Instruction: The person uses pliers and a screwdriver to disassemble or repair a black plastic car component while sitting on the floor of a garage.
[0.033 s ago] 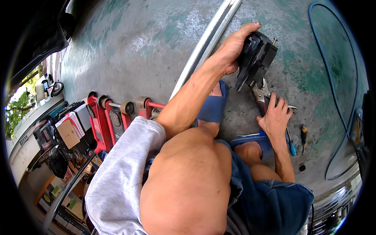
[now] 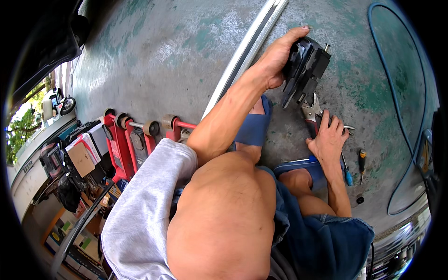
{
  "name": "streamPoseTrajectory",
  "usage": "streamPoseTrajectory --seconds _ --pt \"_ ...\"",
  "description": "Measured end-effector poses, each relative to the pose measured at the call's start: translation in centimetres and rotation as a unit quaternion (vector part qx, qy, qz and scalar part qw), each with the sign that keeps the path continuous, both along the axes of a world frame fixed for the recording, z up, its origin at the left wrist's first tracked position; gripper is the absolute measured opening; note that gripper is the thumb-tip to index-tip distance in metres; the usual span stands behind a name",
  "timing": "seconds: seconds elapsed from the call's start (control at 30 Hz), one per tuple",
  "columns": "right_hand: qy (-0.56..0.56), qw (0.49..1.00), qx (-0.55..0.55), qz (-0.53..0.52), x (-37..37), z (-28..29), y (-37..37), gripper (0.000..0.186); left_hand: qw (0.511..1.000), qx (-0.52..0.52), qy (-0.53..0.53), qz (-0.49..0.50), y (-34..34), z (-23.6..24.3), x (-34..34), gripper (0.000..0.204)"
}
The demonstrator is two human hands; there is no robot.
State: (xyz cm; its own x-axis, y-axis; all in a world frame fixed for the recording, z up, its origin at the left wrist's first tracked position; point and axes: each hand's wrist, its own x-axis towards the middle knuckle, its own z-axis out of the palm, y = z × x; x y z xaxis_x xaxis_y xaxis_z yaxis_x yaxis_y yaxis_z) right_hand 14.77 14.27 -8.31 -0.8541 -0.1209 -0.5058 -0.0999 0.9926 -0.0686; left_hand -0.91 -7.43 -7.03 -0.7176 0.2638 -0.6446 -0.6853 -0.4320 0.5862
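Held up off the floor, a black plastic assembly with a small metal pin at its upper right is gripped by my left hand. The fingers behind it are hidden. Down on the floor, my right hand curls over pliers with silver jaws and a red and black handle. A metal tool tip pokes out to the right of those fingers; its kind cannot be made out. Near my right wrist lie a blue-handled tool and a black-and-orange screwdriver.
A long silver rail runs along the floor left of the assembly. Red floor jacks stand at left, beside stacked boxes. A blue hose curves on the right. A small black cap lies near my right foot.
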Motion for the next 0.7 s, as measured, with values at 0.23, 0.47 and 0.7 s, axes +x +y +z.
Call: streamPoseTrajectory --seconds 0.23,0.47,0.7 --pt "-0.036 0.983 -0.065 -0.168 -1.5 0.9 1.9 0.093 0.997 0.071 -0.023 0.004 -0.7 -1.6 0.4 0.060" --pt "-0.169 0.649 -0.554 -0.494 -3.5 4.7 9.7 0.080 0.988 0.155 -0.012 -0.019 0.0 -0.1 0.9 0.067" --pt "-0.185 0.269 -0.856 -0.401 -3.1 5.4 10.7 0.147 0.982 0.185 -0.012 -0.021 0.4 -1.0 0.9 0.065"
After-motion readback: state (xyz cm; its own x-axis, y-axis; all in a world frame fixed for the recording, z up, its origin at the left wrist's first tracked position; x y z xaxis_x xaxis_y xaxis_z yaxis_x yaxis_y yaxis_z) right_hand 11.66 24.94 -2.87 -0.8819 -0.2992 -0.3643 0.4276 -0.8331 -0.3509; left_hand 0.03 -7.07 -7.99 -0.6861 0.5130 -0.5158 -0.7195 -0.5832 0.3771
